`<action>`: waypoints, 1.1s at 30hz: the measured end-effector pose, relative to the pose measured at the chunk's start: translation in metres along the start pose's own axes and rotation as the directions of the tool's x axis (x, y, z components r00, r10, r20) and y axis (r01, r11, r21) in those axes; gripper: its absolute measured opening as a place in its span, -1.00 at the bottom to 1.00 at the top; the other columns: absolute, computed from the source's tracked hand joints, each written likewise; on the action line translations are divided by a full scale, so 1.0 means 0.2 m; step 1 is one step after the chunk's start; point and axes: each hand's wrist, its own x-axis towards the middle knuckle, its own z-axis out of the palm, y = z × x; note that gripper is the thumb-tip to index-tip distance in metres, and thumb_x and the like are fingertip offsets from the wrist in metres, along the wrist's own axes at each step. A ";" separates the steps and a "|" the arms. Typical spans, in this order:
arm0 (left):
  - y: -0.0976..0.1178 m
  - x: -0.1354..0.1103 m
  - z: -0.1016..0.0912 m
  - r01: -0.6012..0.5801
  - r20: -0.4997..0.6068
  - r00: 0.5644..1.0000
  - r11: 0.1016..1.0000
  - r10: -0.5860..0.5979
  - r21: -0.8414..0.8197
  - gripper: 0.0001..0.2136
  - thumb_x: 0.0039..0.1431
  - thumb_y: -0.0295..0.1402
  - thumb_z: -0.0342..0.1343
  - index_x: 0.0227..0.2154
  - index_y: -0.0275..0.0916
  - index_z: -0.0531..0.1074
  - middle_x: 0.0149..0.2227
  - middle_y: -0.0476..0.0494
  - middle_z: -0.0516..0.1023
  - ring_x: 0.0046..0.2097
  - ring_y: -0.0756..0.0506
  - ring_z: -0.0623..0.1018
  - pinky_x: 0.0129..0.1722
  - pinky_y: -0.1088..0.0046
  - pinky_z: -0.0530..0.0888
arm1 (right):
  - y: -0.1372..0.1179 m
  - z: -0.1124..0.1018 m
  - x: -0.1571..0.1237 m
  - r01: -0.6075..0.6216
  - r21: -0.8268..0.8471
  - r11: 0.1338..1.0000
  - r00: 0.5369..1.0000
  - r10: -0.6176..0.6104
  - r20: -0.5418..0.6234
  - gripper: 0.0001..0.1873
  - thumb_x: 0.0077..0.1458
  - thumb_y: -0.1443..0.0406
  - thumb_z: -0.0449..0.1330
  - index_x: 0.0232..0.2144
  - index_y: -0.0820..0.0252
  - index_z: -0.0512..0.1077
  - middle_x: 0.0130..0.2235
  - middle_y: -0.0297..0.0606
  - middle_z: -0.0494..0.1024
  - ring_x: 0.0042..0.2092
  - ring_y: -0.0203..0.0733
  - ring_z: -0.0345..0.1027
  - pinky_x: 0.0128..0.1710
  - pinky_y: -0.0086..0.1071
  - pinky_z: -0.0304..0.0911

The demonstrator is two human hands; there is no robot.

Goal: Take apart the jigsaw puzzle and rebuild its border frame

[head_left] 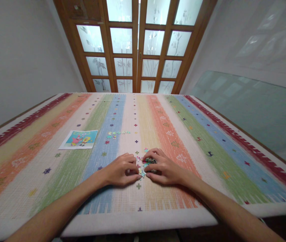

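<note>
Head view: left hand [121, 170] and right hand [163, 167] lay curled, palms down, on the striped desk [208, 141], fingertips pinching a small heap of puzzle pieces [142, 168] between them. More loose pieces [116, 134] and the reference picture [79, 139] sat beyond the left hand.

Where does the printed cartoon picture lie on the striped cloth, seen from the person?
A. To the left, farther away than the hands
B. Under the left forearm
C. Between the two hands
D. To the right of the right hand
A: the picture lies flat, left of and beyond the left hand and the right hand, touching neither.
</note>
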 end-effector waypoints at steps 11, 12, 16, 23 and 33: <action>-0.02 0.00 0.00 0.000 -0.022 1.000 0.994 0.002 0.114 -0.83 0.28 -0.32 0.09 -0.21 -0.22 0.56 -0.42 -0.08 0.46 -0.33 -0.10 0.42 -0.26 0.33 0.31 | -0.01 -0.01 0.01 -0.011 0.002 1.000 1.000 0.011 -0.020 -0.86 0.26 0.26 0.19 -0.25 0.13 0.56 -0.08 -0.13 0.48 0.04 -0.02 0.25 0.09 -0.09 0.23; -0.02 0.00 0.00 0.001 -0.032 0.999 0.993 0.003 0.122 -0.83 0.27 -0.32 0.10 -0.21 -0.23 0.56 -0.42 -0.08 0.46 -0.32 -0.10 0.42 -0.26 0.32 0.31 | -0.01 -0.01 0.01 -0.010 -0.001 1.000 1.000 0.010 -0.016 -0.85 0.25 0.27 0.20 -0.21 0.14 0.57 -0.07 -0.12 0.48 0.04 -0.02 0.25 0.09 -0.08 0.23; -0.03 0.00 0.00 0.004 -0.047 0.999 0.992 0.002 0.127 -0.79 0.27 -0.34 0.09 -0.15 -0.26 0.57 -0.40 -0.09 0.47 -0.32 -0.10 0.42 -0.26 0.32 0.31 | -0.01 0.00 0.01 0.036 -0.006 0.999 0.999 -0.036 -0.032 -0.80 0.26 0.30 0.19 -0.11 0.11 0.58 -0.04 -0.12 0.48 0.05 -0.02 0.25 0.09 -0.07 0.23; -0.03 0.01 0.02 0.018 -0.045 0.999 0.988 -0.011 0.157 -0.80 0.31 -0.37 0.06 -0.16 -0.23 0.58 -0.38 -0.11 0.48 -0.29 -0.11 0.43 -0.24 0.32 0.32 | -0.01 -0.01 0.01 0.002 0.026 1.000 1.000 -0.002 -0.017 -0.86 0.21 0.27 0.23 -0.21 0.10 0.58 -0.05 -0.14 0.47 0.06 -0.01 0.23 0.12 -0.06 0.22; -0.02 0.02 0.03 0.105 -0.081 0.992 0.985 -0.095 0.139 -0.85 0.29 -0.36 0.11 -0.20 -0.22 0.57 -0.40 -0.08 0.46 -0.29 -0.10 0.41 -0.24 0.33 0.33 | 0.00 0.01 0.01 0.029 0.013 1.000 0.998 -0.028 -0.053 -0.87 0.26 0.24 0.23 -0.26 0.15 0.55 -0.07 -0.14 0.48 0.03 -0.04 0.25 0.10 -0.09 0.22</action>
